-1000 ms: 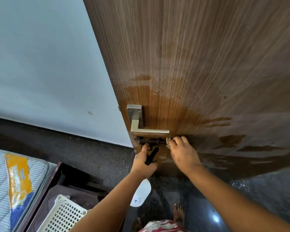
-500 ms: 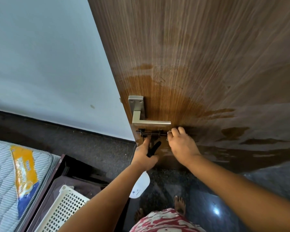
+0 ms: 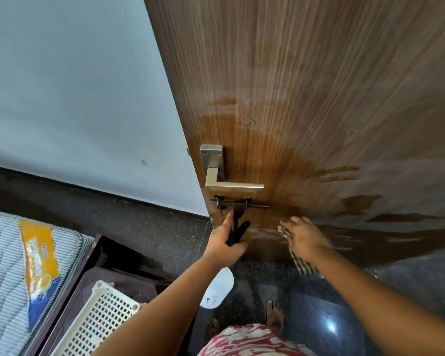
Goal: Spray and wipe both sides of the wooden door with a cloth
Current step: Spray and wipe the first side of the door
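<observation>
Left hand (image 3: 222, 244) grips spray bottle (image 3: 217, 286) under latch (image 3: 238, 205); right hand (image 3: 305, 236) (blurred) clutches cloth (image 3: 302, 262).

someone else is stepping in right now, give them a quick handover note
Left hand grips the spray bottle by its black trigger head, bottle hanging down, close to the door edge under the latch bolt.
Right hand holds the cloth against the wooden door, low and right of the bolt.
Done: wet patches around the lever handle and across the lower panel.
Left: the dry upper panel; the other side is not visible.
</observation>
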Available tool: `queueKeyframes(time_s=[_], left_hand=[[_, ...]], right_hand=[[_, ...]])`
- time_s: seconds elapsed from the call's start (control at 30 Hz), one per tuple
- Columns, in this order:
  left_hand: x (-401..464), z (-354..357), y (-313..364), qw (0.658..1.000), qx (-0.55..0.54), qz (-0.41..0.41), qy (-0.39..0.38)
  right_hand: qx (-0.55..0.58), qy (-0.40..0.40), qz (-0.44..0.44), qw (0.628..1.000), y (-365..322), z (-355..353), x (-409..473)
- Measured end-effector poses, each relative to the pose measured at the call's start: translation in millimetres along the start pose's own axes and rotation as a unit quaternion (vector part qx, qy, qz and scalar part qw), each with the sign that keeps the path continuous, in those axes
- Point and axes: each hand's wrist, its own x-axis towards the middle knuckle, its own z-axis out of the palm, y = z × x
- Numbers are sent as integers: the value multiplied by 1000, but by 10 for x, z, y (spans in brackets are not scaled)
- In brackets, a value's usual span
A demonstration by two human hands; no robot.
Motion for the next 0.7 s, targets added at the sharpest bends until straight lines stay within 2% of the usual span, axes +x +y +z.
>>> queueKeyframes(time_s=[0.1, 0.17, 0.27, 0.33, 0.47, 0.6, 0.7], left_hand=[[-37, -24, -44, 997, -64, 26, 41], [-53, -33, -56, 992, -86, 44, 84], [-85, -61, -86, 982, -107, 31, 152], [-80, -79, -79, 979, -119, 17, 167], [-57, -136, -87, 973, -155, 9, 173], [-50, -175, -120, 972, -159, 12, 174], [-35, -223, -145, 974, -150, 10, 168]], right_hand=[[166, -18, 158, 973, 5, 243, -77], [260, -29, 213, 941, -118, 306, -98], [301, -29, 174, 937, -401, 232, -57], [307, -10, 132, 942, -585, 128, -2], [292, 32, 57, 954, -822, -85, 20], [288, 60, 38, 955, -873, -180, -57], [305, 130, -11, 943, -939, -263, -111]])
